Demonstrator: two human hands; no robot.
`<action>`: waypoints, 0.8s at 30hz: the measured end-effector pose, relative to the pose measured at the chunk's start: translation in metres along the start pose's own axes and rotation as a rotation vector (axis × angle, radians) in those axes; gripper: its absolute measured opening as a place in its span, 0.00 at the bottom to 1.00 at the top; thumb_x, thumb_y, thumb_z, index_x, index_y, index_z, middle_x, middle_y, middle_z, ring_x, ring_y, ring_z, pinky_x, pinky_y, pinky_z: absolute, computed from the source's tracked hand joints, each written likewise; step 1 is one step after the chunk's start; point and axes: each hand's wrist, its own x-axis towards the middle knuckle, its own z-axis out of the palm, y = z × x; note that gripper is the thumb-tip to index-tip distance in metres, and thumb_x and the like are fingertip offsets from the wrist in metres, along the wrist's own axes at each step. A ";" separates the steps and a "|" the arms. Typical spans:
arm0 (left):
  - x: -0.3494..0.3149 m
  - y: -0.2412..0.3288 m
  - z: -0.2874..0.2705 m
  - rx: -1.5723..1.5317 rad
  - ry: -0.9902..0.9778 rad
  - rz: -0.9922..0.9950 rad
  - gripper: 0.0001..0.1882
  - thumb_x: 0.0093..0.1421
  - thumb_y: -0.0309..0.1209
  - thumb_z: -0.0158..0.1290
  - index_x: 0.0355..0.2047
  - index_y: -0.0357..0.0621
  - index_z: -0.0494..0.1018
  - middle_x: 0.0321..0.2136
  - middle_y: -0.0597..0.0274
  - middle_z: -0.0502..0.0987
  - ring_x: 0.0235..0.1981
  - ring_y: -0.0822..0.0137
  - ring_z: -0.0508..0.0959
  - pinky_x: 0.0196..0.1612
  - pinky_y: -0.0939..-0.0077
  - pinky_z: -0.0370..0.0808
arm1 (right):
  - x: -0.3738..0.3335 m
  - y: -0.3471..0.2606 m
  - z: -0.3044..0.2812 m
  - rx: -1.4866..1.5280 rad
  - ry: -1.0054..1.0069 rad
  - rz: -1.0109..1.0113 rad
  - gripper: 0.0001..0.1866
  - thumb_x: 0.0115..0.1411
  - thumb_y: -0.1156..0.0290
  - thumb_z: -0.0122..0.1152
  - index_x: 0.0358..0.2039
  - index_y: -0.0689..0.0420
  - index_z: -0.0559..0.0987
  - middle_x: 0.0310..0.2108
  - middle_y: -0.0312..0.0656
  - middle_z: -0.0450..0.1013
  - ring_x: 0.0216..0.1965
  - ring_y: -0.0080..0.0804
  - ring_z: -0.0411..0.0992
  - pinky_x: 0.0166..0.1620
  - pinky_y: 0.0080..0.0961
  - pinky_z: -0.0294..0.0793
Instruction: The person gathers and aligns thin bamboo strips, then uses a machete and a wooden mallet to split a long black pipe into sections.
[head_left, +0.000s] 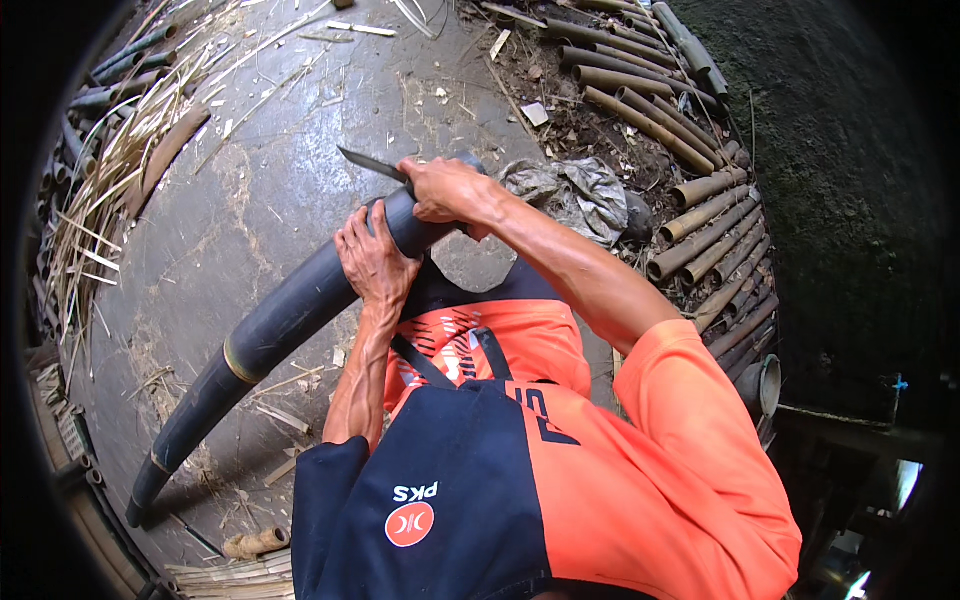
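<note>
A long, dark bamboo pole (300, 300) slants from the floor at the lower left up to my lap, with pale rings at its joints. My left hand (375, 255) grips it near the upper end, fingers laid over its top side. Just beyond, my right hand (450, 192) is closed round a knife (372, 163), whose dark blade points left above the pole. The knife's handle is hidden in my fist. The pole's far end shows partly behind my right hand.
Cut bamboo lengths (655, 130) lie in rows along the right. Thin split strips (100, 210) are heaped at the left beside more bamboo tubes (125, 75). A crumpled grey plastic sheet (575, 195) rests past my right forearm. Shavings are scattered over the concrete floor (270, 150).
</note>
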 end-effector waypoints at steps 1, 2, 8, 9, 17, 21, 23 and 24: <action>-0.001 0.002 -0.003 0.021 0.011 -0.005 0.39 0.30 0.37 0.63 0.46 0.47 0.61 0.42 0.56 0.66 0.47 0.57 0.65 0.52 0.60 0.59 | 0.011 -0.003 -0.004 -0.025 -0.079 0.012 0.29 0.43 0.69 0.54 0.49 0.57 0.64 0.34 0.57 0.72 0.35 0.53 0.72 0.38 0.43 0.72; -0.003 0.005 -0.005 0.031 0.028 0.007 0.39 0.30 0.37 0.63 0.46 0.47 0.62 0.42 0.56 0.66 0.47 0.57 0.65 0.52 0.60 0.58 | 0.010 -0.001 -0.010 0.057 -0.121 0.010 0.31 0.42 0.68 0.55 0.50 0.57 0.63 0.36 0.57 0.71 0.36 0.51 0.72 0.38 0.41 0.72; 0.011 -0.003 -0.003 0.098 0.098 0.004 0.38 0.29 0.36 0.62 0.46 0.49 0.63 0.41 0.57 0.66 0.47 0.58 0.65 0.52 0.62 0.57 | -0.044 0.052 -0.026 0.533 0.179 -0.131 0.37 0.43 0.67 0.61 0.56 0.52 0.60 0.37 0.45 0.68 0.33 0.32 0.70 0.37 0.24 0.71; 0.018 -0.008 -0.007 0.063 0.041 -0.017 0.39 0.27 0.35 0.62 0.46 0.48 0.64 0.41 0.57 0.66 0.46 0.58 0.65 0.52 0.62 0.57 | -0.060 0.053 -0.031 0.636 0.231 -0.148 0.38 0.43 0.69 0.61 0.56 0.54 0.58 0.33 0.47 0.69 0.27 0.30 0.71 0.30 0.25 0.73; 0.081 -0.029 -0.027 0.010 -0.503 -0.134 0.55 0.25 0.66 0.59 0.45 0.33 0.64 0.40 0.42 0.68 0.45 0.51 0.68 0.47 0.50 0.61 | -0.122 0.071 0.024 0.571 0.510 -0.057 0.27 0.44 0.71 0.61 0.45 0.62 0.63 0.27 0.46 0.70 0.25 0.31 0.71 0.28 0.25 0.71; 0.062 -0.018 -0.016 0.068 -0.423 -0.038 0.52 0.25 0.57 0.64 0.46 0.35 0.61 0.41 0.47 0.68 0.46 0.53 0.67 0.48 0.51 0.60 | -0.117 0.071 0.051 0.349 0.509 -0.210 0.26 0.41 0.73 0.60 0.43 0.58 0.64 0.29 0.49 0.68 0.31 0.44 0.71 0.33 0.32 0.70; 0.045 -0.014 -0.011 0.098 -0.259 0.021 0.51 0.23 0.50 0.67 0.47 0.38 0.60 0.41 0.52 0.68 0.46 0.55 0.67 0.48 0.55 0.60 | -0.115 0.065 0.055 0.263 0.462 -0.152 0.26 0.41 0.74 0.59 0.43 0.57 0.65 0.29 0.49 0.68 0.31 0.46 0.70 0.33 0.35 0.70; 0.042 -0.012 -0.011 0.100 -0.246 0.021 0.51 0.23 0.50 0.67 0.47 0.38 0.61 0.40 0.52 0.68 0.45 0.55 0.67 0.48 0.55 0.60 | -0.116 0.062 0.058 0.221 0.432 -0.123 0.26 0.40 0.74 0.59 0.43 0.57 0.65 0.30 0.48 0.68 0.32 0.47 0.70 0.33 0.36 0.70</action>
